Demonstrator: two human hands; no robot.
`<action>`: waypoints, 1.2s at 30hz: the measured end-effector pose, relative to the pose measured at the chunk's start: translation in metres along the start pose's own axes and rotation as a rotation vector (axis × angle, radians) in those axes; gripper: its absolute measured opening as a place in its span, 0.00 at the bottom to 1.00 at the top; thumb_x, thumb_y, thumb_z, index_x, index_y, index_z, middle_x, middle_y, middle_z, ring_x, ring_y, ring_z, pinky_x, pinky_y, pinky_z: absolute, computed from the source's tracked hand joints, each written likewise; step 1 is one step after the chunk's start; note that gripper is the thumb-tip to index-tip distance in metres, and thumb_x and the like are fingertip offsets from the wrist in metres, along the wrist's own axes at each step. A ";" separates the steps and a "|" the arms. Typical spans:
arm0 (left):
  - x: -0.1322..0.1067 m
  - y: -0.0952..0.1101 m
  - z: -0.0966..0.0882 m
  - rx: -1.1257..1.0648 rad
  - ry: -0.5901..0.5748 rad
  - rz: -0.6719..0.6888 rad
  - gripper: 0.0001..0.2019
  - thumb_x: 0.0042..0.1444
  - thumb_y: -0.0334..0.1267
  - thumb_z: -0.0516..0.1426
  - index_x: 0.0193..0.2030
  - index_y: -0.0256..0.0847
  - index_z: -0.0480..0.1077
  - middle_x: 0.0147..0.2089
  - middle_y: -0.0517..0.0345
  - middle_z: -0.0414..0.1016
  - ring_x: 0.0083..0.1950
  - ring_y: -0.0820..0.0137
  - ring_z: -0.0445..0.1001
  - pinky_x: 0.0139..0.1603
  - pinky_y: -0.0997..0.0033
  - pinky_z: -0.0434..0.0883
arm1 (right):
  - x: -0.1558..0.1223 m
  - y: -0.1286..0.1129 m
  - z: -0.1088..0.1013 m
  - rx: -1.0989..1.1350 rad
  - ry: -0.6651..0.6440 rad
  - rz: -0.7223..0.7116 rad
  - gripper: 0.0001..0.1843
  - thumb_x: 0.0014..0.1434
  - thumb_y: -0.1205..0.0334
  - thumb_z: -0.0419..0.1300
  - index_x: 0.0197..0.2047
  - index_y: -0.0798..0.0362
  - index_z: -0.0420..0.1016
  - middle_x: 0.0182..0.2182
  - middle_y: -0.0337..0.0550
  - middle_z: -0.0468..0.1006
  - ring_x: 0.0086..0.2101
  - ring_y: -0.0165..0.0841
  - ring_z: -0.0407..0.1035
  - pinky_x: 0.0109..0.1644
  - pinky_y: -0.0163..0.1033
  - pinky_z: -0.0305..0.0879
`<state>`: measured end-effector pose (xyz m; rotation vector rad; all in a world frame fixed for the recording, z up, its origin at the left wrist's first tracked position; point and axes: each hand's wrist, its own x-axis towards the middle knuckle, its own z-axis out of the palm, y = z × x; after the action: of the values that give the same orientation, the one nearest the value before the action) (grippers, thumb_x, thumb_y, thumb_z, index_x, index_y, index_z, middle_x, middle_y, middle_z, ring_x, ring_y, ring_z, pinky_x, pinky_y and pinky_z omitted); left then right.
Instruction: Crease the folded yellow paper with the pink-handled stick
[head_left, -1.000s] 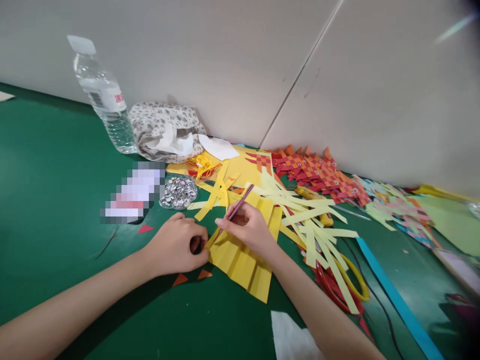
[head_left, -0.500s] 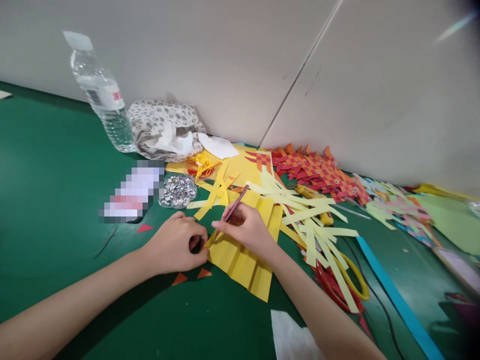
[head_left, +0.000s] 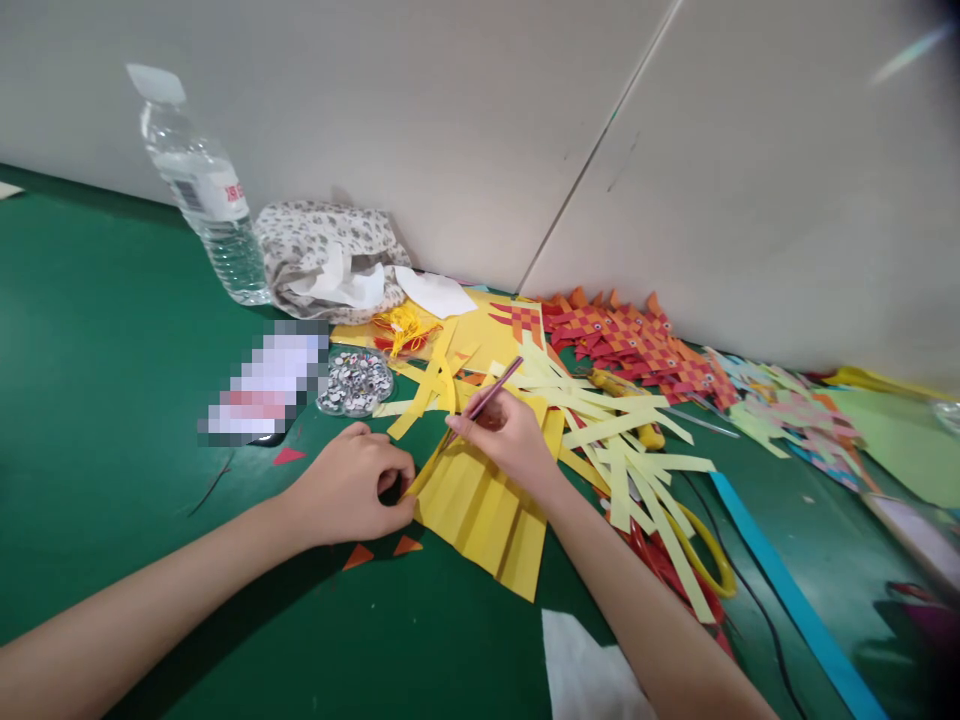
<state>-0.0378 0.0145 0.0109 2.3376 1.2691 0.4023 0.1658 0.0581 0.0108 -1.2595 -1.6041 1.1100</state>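
A sheet of yellow paper (head_left: 480,525) with lengthwise pleats lies on the green table in front of me. My left hand (head_left: 356,485) pinches its left edge between thumb and curled fingers. Over the upper part of the sheet, my right hand (head_left: 506,435) grips a thin purple pencil-like stick (head_left: 495,388). The stick slants down to the left, its lower end at the paper's left fold. Whether that tip touches the paper is hard to tell. Two small orange paper triangles (head_left: 358,556) lie below my left hand.
A water bottle (head_left: 202,190), a patterned tissue bag (head_left: 330,255), a phone (head_left: 262,385) and a pack of googly eyes (head_left: 355,382) stand or lie leftward. Pale paper strips (head_left: 622,440), yellow-handled scissors (head_left: 709,555), a blue strip (head_left: 787,585) and woven red-orange paper fish (head_left: 630,340) lie rightward.
My right hand has shifted slightly up and right, carrying the stick along the sheet's left fold. My left hand keeps its place on the edge.
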 end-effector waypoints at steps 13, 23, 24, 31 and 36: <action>0.000 -0.002 0.003 0.013 -0.010 -0.016 0.06 0.47 0.39 0.55 0.25 0.40 0.68 0.20 0.65 0.68 0.24 0.73 0.63 0.38 0.67 0.57 | -0.016 -0.018 0.017 -0.017 -0.195 0.053 0.17 0.44 0.55 0.72 0.29 0.52 0.67 0.26 0.37 0.72 0.26 0.30 0.66 0.30 0.37 0.64; 0.000 -0.001 0.001 -0.002 -0.013 -0.017 0.06 0.47 0.39 0.56 0.24 0.40 0.68 0.20 0.65 0.67 0.24 0.73 0.63 0.38 0.67 0.56 | -0.013 -0.011 0.014 -0.033 -0.142 0.014 0.16 0.46 0.56 0.71 0.30 0.52 0.68 0.27 0.38 0.73 0.27 0.32 0.68 0.32 0.38 0.66; 0.000 -0.001 0.001 -0.006 -0.014 -0.019 0.06 0.47 0.39 0.56 0.24 0.40 0.67 0.20 0.66 0.67 0.24 0.74 0.63 0.38 0.67 0.56 | -0.011 -0.009 0.012 -0.027 -0.125 0.011 0.16 0.46 0.56 0.71 0.30 0.52 0.68 0.27 0.38 0.73 0.28 0.32 0.69 0.32 0.39 0.67; 0.001 -0.001 0.001 -0.013 -0.022 -0.027 0.06 0.47 0.38 0.56 0.23 0.40 0.67 0.19 0.67 0.66 0.24 0.74 0.63 0.38 0.67 0.56 | -0.003 -0.002 0.002 -0.029 -0.028 -0.040 0.16 0.47 0.55 0.70 0.31 0.52 0.68 0.28 0.40 0.75 0.30 0.34 0.71 0.36 0.41 0.69; 0.000 -0.002 0.002 -0.007 -0.019 -0.019 0.06 0.47 0.38 0.56 0.24 0.40 0.68 0.20 0.66 0.67 0.24 0.74 0.63 0.38 0.67 0.56 | -0.009 -0.011 0.007 0.011 -0.053 -0.020 0.17 0.45 0.55 0.71 0.30 0.52 0.68 0.26 0.38 0.74 0.28 0.32 0.69 0.32 0.39 0.67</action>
<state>-0.0381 0.0152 0.0086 2.3161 1.2785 0.3774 0.1582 0.0473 0.0183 -1.2138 -1.6436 1.1470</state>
